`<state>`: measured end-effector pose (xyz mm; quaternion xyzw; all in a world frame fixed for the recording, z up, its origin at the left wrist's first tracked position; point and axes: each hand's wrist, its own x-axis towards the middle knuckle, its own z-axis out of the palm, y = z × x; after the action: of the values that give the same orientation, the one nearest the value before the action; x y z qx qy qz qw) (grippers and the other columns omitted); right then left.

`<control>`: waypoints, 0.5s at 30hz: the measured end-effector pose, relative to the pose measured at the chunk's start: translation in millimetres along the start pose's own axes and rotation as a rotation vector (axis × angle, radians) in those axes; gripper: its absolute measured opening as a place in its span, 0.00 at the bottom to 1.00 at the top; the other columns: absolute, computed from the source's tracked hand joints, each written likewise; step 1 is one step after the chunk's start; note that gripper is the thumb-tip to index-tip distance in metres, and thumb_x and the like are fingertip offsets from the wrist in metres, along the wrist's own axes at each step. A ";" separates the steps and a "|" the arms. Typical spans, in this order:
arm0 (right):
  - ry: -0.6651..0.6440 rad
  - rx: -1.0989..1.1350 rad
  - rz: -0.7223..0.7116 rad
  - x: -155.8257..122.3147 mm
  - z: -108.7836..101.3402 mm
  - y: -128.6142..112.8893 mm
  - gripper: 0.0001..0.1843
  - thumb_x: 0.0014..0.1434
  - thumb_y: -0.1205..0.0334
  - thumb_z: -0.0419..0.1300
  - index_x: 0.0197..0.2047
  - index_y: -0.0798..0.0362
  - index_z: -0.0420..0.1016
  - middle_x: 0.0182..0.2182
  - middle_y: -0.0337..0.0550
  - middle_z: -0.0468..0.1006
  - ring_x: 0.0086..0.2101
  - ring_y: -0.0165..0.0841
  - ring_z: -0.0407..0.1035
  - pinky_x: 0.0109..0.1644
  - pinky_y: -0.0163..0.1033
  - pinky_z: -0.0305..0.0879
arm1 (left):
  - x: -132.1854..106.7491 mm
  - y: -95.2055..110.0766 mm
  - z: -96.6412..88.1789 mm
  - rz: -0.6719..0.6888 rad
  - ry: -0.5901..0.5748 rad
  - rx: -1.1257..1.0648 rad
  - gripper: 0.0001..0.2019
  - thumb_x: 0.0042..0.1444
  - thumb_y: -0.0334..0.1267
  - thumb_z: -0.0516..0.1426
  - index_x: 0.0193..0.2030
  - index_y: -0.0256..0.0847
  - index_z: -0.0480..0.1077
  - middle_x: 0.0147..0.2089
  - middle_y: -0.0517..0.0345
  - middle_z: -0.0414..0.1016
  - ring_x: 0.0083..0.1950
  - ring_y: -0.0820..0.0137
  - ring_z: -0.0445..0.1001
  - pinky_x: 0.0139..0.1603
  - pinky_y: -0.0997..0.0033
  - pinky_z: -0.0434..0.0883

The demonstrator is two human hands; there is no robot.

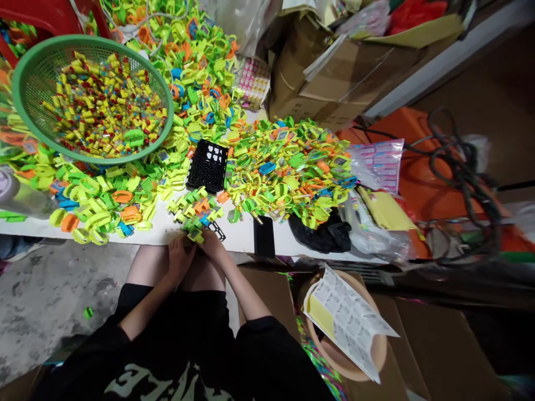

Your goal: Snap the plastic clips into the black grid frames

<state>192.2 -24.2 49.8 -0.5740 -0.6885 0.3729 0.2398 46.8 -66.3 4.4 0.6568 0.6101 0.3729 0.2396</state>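
Pinching one green-yellow plastic piece [195,236] between left hand [180,257] and right hand [213,245] at the tabletop [163,233] near edge, with huge loose heaps [288,167] and a green basket [25,120] of small parts behind, so most work looks left.

Head camera looks steeply down onto table [240,236] edge.

Hands: two, left hand [179,260] and right hand [214,246]
Green basket [83,40]: one
Black grid trays [208,165]: two, one large, one partly hidden [218,230]
Phone [264,236]: one
Printed sheet [349,320]: one
Plastic rings [288,167]: too many to count
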 end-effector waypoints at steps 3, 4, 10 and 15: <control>0.003 0.021 0.004 1.5 0.1 -2.7 0.07 0.58 0.68 0.57 0.35 0.52 0.76 0.33 0.44 0.79 0.34 0.36 0.71 0.39 0.38 0.66 | 7.7 0.4 -5.9 0.020 -0.035 0.030 0.13 0.60 0.42 0.57 0.49 0.40 0.69 0.47 0.47 0.76 0.51 0.57 0.73 0.55 0.52 0.68; 0.005 0.027 -0.006 1.3 0.1 -3.4 0.07 0.58 0.68 0.57 0.35 0.52 0.77 0.34 0.44 0.79 0.35 0.37 0.72 0.41 0.39 0.66 | 10.8 -0.3 -8.1 0.023 -0.048 0.036 0.12 0.60 0.42 0.57 0.48 0.40 0.70 0.46 0.47 0.77 0.50 0.58 0.73 0.55 0.53 0.68; 0.042 0.079 -0.093 -8.8 -15.0 7.6 0.07 0.59 0.63 0.60 0.41 0.50 0.77 0.43 0.46 0.79 0.44 0.38 0.71 0.50 0.42 0.67 | 23.4 -2.5 -9.3 0.073 -0.078 0.087 0.12 0.60 0.42 0.57 0.47 0.40 0.73 0.47 0.49 0.78 0.50 0.59 0.74 0.54 0.57 0.67; 0.403 -0.037 0.056 -21.4 -61.8 44.3 0.14 0.63 0.59 0.52 0.47 0.52 0.76 0.45 0.51 0.77 0.44 0.39 0.71 0.51 0.45 0.66 | 30.8 -1.4 -2.6 0.072 -0.113 0.174 0.08 0.61 0.39 0.56 0.44 0.40 0.74 0.45 0.48 0.78 0.49 0.59 0.73 0.51 0.59 0.66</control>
<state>271.0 -27.5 54.5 -0.6603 -0.6170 0.2444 0.3514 43.2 -36.4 11.0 0.7166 0.6017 0.2890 0.2020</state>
